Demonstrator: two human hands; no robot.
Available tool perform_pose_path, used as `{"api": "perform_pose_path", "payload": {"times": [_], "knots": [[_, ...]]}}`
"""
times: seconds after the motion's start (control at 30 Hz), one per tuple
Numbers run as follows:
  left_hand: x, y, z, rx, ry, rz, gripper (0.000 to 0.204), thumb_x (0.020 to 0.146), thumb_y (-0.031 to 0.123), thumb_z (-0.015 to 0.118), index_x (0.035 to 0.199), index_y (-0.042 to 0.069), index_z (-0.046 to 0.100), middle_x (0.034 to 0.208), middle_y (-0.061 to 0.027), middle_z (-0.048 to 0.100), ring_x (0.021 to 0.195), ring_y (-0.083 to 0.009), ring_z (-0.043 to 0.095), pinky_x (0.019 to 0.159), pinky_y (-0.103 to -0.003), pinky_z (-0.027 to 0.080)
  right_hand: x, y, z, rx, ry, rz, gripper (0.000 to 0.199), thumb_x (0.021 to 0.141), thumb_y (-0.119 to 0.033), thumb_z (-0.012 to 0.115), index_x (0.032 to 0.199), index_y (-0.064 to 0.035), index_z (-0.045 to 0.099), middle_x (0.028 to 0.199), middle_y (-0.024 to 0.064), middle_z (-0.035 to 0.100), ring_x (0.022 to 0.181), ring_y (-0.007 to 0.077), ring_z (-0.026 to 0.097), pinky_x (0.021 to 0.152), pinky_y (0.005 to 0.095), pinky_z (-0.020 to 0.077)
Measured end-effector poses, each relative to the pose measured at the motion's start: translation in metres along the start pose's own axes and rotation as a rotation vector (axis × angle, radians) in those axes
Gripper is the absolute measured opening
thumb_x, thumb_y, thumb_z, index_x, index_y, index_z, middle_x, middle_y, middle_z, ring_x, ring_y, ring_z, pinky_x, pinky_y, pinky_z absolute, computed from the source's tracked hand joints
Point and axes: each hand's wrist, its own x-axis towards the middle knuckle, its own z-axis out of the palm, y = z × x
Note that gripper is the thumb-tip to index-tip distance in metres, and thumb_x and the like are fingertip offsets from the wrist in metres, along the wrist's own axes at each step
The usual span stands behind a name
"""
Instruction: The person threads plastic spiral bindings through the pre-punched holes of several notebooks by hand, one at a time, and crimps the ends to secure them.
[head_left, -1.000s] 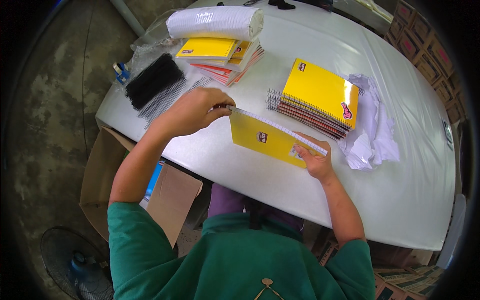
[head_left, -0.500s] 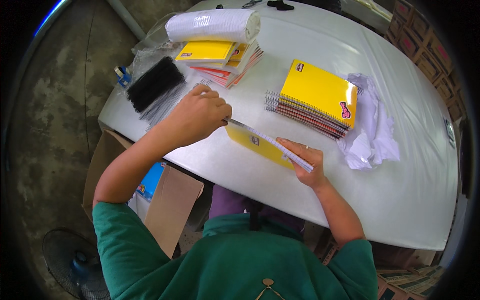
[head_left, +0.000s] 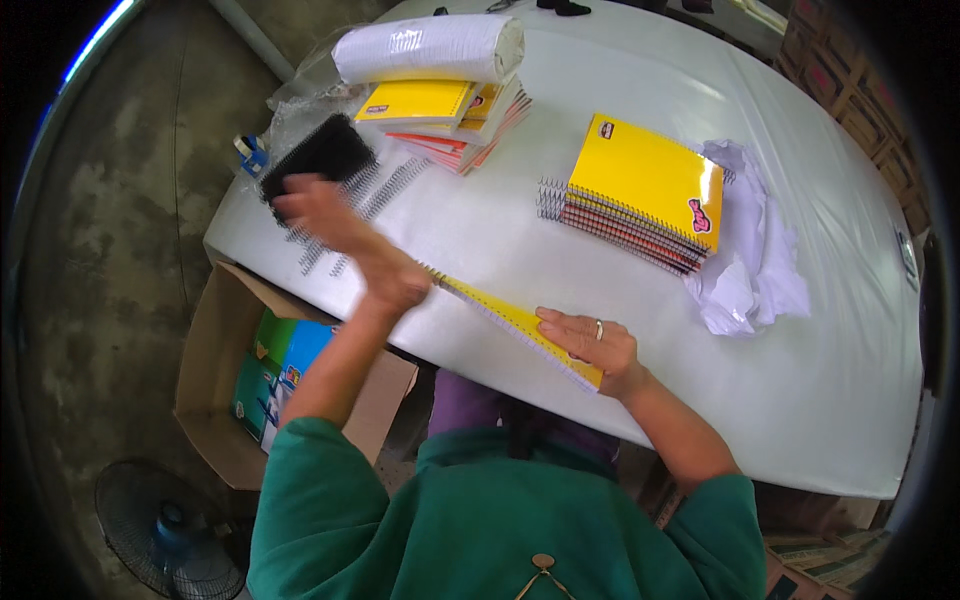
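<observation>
My right hand point(head_left: 595, 348) grips a yellow-covered notebook point(head_left: 515, 318) by its right end, holding it tilted over the near part of the table. A row of punched holes runs along the notebook's upward edge. At its left end a short length of spiral coil point(head_left: 437, 274) shows in the holes. Beside that end is my left hand point(head_left: 350, 238), smeared by motion, its fingers stretched out toward the far left. Its heel is close to the coil; whether they touch I cannot tell. Behind it lie loose wire coils point(head_left: 392, 188) and a dense black bundle of coils point(head_left: 325, 160).
A stack of coil-bound yellow notebooks point(head_left: 645, 180) stands right of centre beside crumpled white paper point(head_left: 745, 270). Farther back, a white wrapped roll point(head_left: 430, 50) rests on unbound books point(head_left: 420, 102). Below the table's left edge is an open cardboard box point(head_left: 215, 400), near a fan point(head_left: 170, 530).
My left hand has gone from closed at the notebook's left end to stretched out, its wrist lower. The notebook has tipped, showing its yellow cover and punched edge; my right hand has dropped slightly.
</observation>
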Motion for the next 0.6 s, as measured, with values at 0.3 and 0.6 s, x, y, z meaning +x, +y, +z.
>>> {"api": "perform_pose_path", "payload": {"times": [0.3,0.6], "knots": [[0.007,0.01,-0.003,-0.166,0.136,-0.199,0.113,0.07,0.075,0.048,0.138,-0.007,0.011,0.143,-0.028,0.012,0.129,-0.0455,0.019,0.105,-0.058,0.005,-0.003,-0.003,0.005,0.015,-0.077,-0.042,0.038,0.072,-0.004,0.067,0.109,0.0003,0.061,0.103,0.0186,0.063,0.09,0.0266,0.065,0.076,0.0312,0.0533],[0.041,0.028,-0.021,-0.106,0.125,-0.093,0.109,0.073,0.076,0.042,0.133,-0.013,0.023,0.139,-0.0366,0.011,0.13,-0.0518,0.011,0.104,-0.06,0.002,-0.005,-0.009,0.005,0.005,-0.137,-0.084,0.038,0.072,-0.004,0.066,0.108,0.0028,0.06,0.106,0.0207,0.062,0.09,0.0285,0.065,0.074,0.0313,0.0534]]}}
